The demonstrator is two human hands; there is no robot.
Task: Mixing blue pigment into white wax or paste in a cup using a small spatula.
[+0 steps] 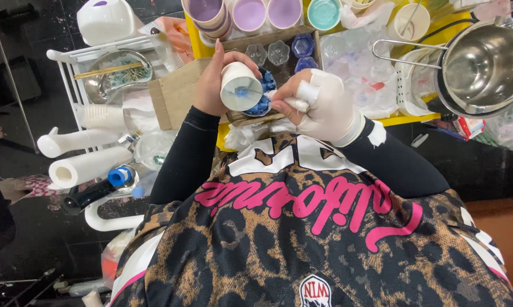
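The left hand (213, 85) is curled round a white cup (240, 86), tipped so its round base faces the camera, with a small blue mark at the middle of that base. The right hand (319, 105), in a white glove, is closed with fingertips pinched on something small and white at the cup's right edge; what it is cannot be told. Just behind the cup, a blue mould (265, 94) lies on a wooden tray (179, 91) on the yellow worktop (410, 118). Beyond the cup stand lilac cups (249, 13). Far right of the cup sits a steel pot (487, 65). Left of it, paper rolls (85, 165) lie on a white rack (68, 57).
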